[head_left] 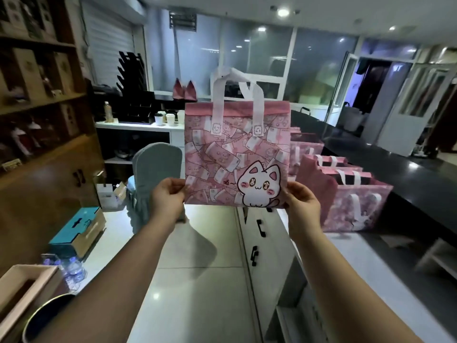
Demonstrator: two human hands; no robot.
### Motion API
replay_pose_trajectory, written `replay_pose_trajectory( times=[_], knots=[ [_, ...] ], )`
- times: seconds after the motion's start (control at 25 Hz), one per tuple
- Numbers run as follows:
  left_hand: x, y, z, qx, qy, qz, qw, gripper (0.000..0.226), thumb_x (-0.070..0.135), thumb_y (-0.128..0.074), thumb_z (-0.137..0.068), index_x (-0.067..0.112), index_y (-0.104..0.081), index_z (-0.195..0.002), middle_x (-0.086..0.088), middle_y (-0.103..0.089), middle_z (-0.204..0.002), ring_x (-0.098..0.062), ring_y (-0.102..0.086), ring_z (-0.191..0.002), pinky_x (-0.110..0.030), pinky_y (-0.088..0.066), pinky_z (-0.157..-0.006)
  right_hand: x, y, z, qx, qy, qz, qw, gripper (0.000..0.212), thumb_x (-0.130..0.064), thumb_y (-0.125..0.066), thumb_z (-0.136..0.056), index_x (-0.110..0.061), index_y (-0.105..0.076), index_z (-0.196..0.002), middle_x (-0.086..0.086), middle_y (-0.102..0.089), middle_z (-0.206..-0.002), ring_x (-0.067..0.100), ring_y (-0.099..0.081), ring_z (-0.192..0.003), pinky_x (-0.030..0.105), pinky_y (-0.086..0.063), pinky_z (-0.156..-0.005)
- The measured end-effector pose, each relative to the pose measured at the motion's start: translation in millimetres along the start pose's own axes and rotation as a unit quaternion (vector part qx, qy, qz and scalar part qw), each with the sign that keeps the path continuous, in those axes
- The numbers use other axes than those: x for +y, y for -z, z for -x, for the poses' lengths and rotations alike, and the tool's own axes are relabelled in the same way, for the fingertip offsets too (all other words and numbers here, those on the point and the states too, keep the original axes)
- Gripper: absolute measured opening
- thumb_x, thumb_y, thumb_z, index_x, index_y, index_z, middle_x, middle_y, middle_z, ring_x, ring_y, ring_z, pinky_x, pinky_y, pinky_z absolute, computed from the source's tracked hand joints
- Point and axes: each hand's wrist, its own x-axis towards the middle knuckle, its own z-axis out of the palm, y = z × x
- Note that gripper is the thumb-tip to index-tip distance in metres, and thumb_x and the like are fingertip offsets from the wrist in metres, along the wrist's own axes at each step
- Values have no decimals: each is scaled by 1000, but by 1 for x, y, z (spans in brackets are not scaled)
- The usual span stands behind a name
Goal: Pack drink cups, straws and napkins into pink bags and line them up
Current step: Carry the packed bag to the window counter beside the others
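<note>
The pink bag (pixel 230 149) hangs in the air between the two hands, held flat and upright. Its printed cat side faces the person and its white handles (pixel 218 100) stand above the folded top edge. Its long axis runs straight up from the hands, and its bottom edge spans the gap between them.

The left hand (pixel 169 195) pinches the bottom left corner, thumb on the near face and fingers curled behind. The right hand (pixel 300 201) pinches the bottom right corner the same way. Both hands sit at about the same height and both arms reach forward alike, so neither is nearer the bag. The bag looks pressed flat and is probably empty, though its mouth points up and away, so the inside cannot be seen.

To the right of the right hand, and a little beyond it, other pink bags (pixel 351 194) stand in a row on a dark counter (pixel 408 179). In my judgement the held bag will have to go that way, which makes the right hand the nearer one to the row.

Far beyond the left hand, paper cups (pixel 170 119) sit on a white shelf (pixel 138 126), too small to tell more. A grey chair (pixel 158 169) stands just behind the left hand.
</note>
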Motion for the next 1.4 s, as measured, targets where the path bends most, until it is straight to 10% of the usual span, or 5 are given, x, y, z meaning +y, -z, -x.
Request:
replay_pose_trajectory(
  times=[0.2,1.12,1.4],
  knots=[
    [-1,-7,-103,11,-9,-1,1000,13,3,-73,-82,9,-66,-91,0,-67,-81,-8,-63,-72,-18,-52,-69,21,-66,-92,-43,1,29,999,14,7,-62,-86,-1,-65,-97,9,-66,-83,20,-60,-73,33,-52,-70],
    [-98,-291,-605,38,-25,44,998,11,5,-66,-89,12,-66,-96,-7,-68,-94,-21,-64,-85,-33,-52,-79,137,-234,-650,-61,69,78,993,19,2,-65,-82,-18,-67,-79,-3,-69,-69,6,-62,-60,17,-49,-51],
    [-131,-337,-808,-2,-52,49,997,16,4,-69,-86,19,-66,-87,-5,-68,-90,-22,-63,-82,-35,-54,-80,198,-341,-817,-41,63,58,995,20,5,-63,-84,-14,-65,-79,10,-68,-80,27,-64,-78,46,-56,-75]
  ],
)
